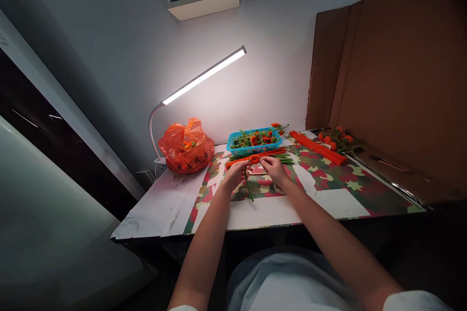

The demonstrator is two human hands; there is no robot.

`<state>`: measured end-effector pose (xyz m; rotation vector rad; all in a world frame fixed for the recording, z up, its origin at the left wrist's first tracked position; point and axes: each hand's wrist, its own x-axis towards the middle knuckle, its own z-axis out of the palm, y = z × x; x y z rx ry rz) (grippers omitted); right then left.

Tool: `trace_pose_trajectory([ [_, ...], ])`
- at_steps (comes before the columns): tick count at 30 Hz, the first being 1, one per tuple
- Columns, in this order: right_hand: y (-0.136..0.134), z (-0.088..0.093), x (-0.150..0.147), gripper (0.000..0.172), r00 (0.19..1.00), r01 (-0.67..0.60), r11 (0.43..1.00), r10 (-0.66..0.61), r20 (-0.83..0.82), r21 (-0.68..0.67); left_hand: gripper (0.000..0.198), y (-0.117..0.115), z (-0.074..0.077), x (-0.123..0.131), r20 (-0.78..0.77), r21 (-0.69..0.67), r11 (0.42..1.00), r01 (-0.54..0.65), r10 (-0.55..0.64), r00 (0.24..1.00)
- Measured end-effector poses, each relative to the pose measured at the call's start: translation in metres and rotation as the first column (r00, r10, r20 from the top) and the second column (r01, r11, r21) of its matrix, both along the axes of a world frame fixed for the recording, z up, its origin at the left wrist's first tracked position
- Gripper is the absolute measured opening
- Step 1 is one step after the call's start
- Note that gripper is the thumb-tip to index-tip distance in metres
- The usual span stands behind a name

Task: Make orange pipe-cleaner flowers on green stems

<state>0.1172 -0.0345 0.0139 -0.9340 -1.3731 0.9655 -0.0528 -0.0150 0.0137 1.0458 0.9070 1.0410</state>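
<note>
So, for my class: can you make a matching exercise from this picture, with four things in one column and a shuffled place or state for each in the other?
Column 1
1. Slim white bar-shaped lamp
2. Single orange flower on a green stem
3. Light-blue plastic basket
4. Thin orange plastic bag

Column 2
A. At the back of the table, near its middle
B. On the left part of the table
C. Lit
D. Between the left hand and the right hand

Right pairs: 1-C, 2-D, 3-A, 4-B
</note>
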Motion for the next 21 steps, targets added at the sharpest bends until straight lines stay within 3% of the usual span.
trace_pose_trajectory([
  [4, 0.002, -0.002, 0.0, 0.037, 0.999, 0.035, 0.999, -0.035, 0.008, 0.042, 0.028, 0.001, -0.003, 0.001, 0.009, 0.049, 0.998, -0.048, 0.048, 0.999],
  [9, 0.003, -0.003, 0.001, 0.043, 0.996, 0.07, 0.996, -0.073, 0.047, 0.047, 0.032, -0.001, 0.001, 0.002, -0.011, 0.153, 0.988, 0.001, 0.001, 1.0],
  [16, 0.012, -0.005, 0.008, 0.046, 0.998, 0.066, 0.997, -0.065, -0.026, 0.046, 0.035, -0.01, 0.014, -0.002, 0.056, 0.157, 0.986, 0.056, -0.066, 0.996],
  [21, 0.015, -0.006, 0.009, 0.053, 0.997, 0.06, 0.997, -0.058, -0.056, 0.042, 0.035, -0.011, 0.013, -0.007, 0.042, 0.134, 0.978, 0.16, -0.167, 0.985],
])
